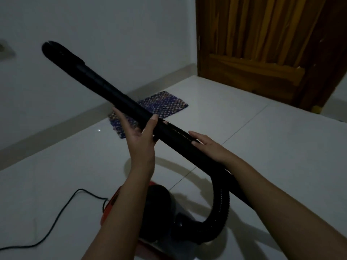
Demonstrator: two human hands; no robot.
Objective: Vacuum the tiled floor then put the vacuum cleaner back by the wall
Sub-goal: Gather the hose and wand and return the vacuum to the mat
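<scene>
I hold a long black vacuum wand (105, 87) lifted off the floor, its nozzle end (54, 50) pointing up and to the left toward the white wall. My left hand (139, 134) wraps the wand from below at its middle joint. My right hand (208, 145) lies on the lower section, fingers laid along it. A black ribbed hose (219, 209) curves down from the wand to the red-and-black vacuum body (161, 205) on the white tiled floor (262, 147) below my arms, partly hidden by my left forearm.
A black power cord (62, 214) runs from the vacuum across the floor to the lower left. A small blue woven mat (169, 102) lies by the wall's skirting. A wooden door (262, 44) stands at the upper right. A wall socket (5, 50) shows at the far left.
</scene>
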